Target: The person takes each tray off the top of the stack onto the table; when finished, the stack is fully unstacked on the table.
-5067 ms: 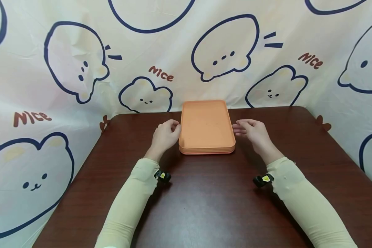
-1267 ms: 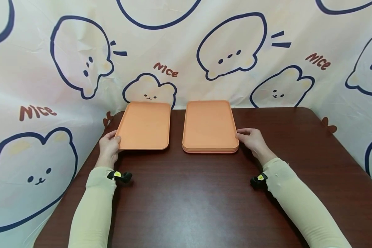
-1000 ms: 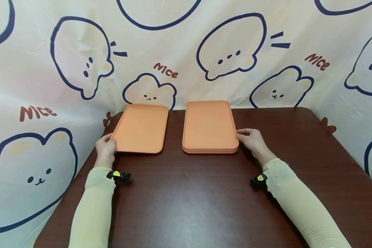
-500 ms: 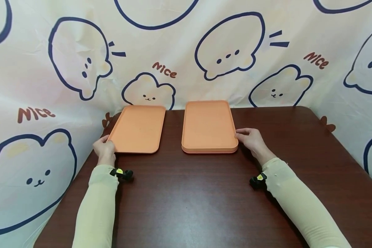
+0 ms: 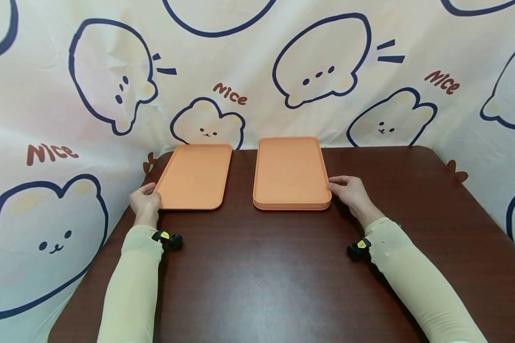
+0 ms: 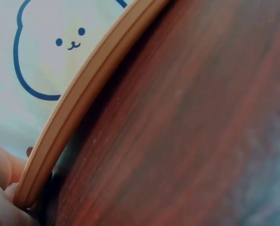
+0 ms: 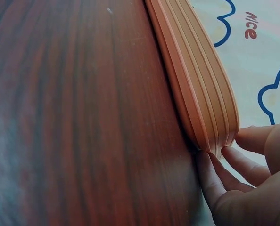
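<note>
At the back left of the table, my left hand [image 5: 145, 202] grips the left edge of a single orange rectangular tray [image 5: 195, 176], thumb over its rim. In the left wrist view the tray's side [image 6: 78, 96] runs just above the wood, with a dark shadow under it. To the right, apart from this tray, stands a neat stack of matching orange trays [image 5: 289, 171]. My right hand [image 5: 351, 193] holds the right side of that stack. The right wrist view shows my thumb at the top rim and fingertips against the lower layers of the stack [image 7: 196, 75].
The dark brown wooden table [image 5: 257, 267] stretches toward me in front of the trays. A pale cloth [image 5: 257, 71] printed with cartoon bears hangs behind the table's back edge and along both sides.
Five seconds ago all trays were in one stack between my hands. My left hand has carried one tray left and lowered it toward the table; my right hand has come onto the stack.
</note>
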